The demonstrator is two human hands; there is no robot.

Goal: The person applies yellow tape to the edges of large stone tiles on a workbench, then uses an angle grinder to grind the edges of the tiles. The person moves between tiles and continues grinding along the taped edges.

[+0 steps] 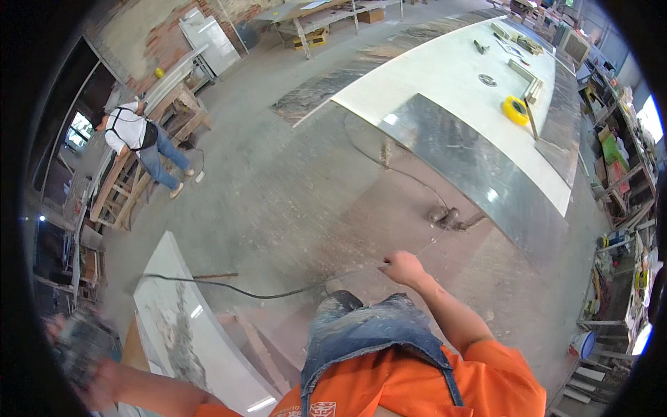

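Observation:
At the lower left, my left hand is closed around a dark, bulky power tool, blurred by motion; its exact kind cannot be made out. The tool is beside a white stone slab with grey veining. A black cable crosses above the slab and runs right, in front of my legs. My right hand is closed at the cable's far stretch and appears to grip it, with the palm hidden. Beyond that hand, a thinner-looking length leads toward a dark lump on the floor.
A long worktable carries a white slab, a glossy dark grey panel, a yellow tape roll and several small tools. A co-worker leans over a wooden bench at the left. Cluttered shelves line the right side.

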